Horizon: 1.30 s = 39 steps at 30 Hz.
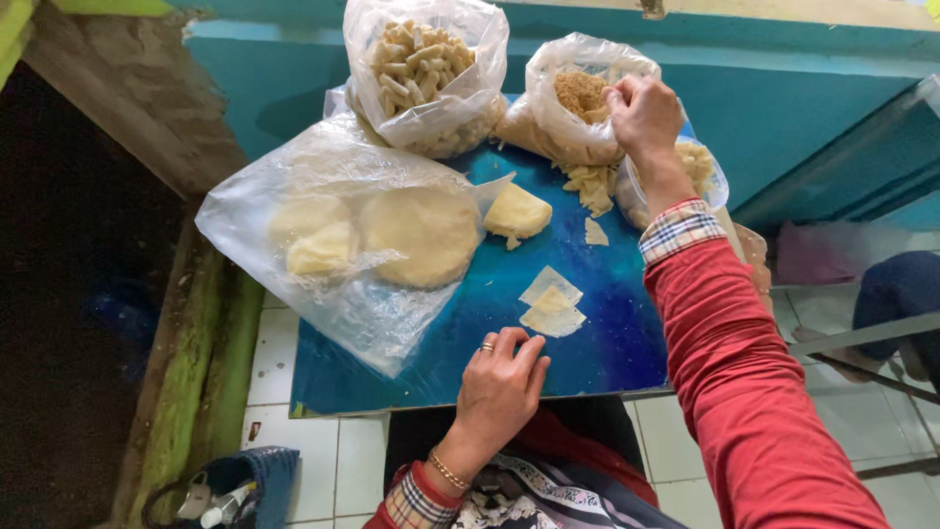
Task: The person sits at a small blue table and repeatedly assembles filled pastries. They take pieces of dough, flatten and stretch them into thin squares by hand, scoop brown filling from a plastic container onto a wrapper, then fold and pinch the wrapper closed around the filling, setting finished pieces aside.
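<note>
At the far left of the blue tabletop (597,333) lies a big clear plastic sheet (294,186) with flat, round pale dough discs (416,233) under and on it. Behind it, at the far edge, stands a plastic bag of short pale sticks (423,69).

Your left hand (499,377) rests at the near edge of the tabletop, palm down, fingers loosely curled and holding nothing; you wear a ring and a thin bracelet on that side. Just beyond its fingertips lie two thin pale square wrappers (551,304), one partly over the other. Farther off, near the middle, sits a wedge of dough (516,212), just beside the edge of the plastic sheet.

To the right of the stick bag stands a second bag holding brown crumbs (580,93). Your right hand (641,113), on the arm in the red sleeve (744,382) with a checked cuff, reaches to the far right and is at the mouth of that bag, fingers pinched together at the crumbs; you cannot tell whether anything is between them. Below the bag lies a small heap of pale strips (590,181), and a smaller bag of pale pieces (700,167) sits just right of your wrist.
</note>
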### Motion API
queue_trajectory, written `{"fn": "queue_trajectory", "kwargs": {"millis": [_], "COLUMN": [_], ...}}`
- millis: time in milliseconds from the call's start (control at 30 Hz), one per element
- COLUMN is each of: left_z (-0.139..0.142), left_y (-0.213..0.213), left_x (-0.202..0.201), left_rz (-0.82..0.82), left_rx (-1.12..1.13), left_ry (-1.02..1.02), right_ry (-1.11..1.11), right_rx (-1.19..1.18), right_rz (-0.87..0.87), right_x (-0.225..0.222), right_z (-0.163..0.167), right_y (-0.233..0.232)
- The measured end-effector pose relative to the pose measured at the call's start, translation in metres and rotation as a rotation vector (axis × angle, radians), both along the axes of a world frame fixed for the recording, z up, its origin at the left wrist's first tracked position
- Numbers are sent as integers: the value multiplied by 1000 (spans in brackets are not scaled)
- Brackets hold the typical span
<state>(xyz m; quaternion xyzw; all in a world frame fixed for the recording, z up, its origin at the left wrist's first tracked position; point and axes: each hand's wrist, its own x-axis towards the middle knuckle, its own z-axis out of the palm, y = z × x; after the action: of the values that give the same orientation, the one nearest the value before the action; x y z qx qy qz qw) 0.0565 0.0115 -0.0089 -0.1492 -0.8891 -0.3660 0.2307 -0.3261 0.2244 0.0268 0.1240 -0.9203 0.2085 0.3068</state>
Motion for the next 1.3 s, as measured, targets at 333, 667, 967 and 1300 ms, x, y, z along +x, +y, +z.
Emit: {"fn": "queue_trajectory", "kwargs": {"millis": [333, 667, 967, 1300], "left_z": [1, 1, 3, -6], "left_y": [0, -9, -1, 4], "left_x": [-1, -21, -35, -36], "left_rz": [-15, -21, -72, -71], "left_rx": [15, 123, -96, -240], "left_ry": [5, -37, 50, 46], "right_ry": [-111, -469, -521, -426], "right_rx": [-797, -970, -701, -628], "right_rz": [-5, 245, 276, 229], "right_x": [-5, 155, 278, 288], "right_z": [-8, -7, -37, -28], "right_y": [32, 43, 18, 25]}}
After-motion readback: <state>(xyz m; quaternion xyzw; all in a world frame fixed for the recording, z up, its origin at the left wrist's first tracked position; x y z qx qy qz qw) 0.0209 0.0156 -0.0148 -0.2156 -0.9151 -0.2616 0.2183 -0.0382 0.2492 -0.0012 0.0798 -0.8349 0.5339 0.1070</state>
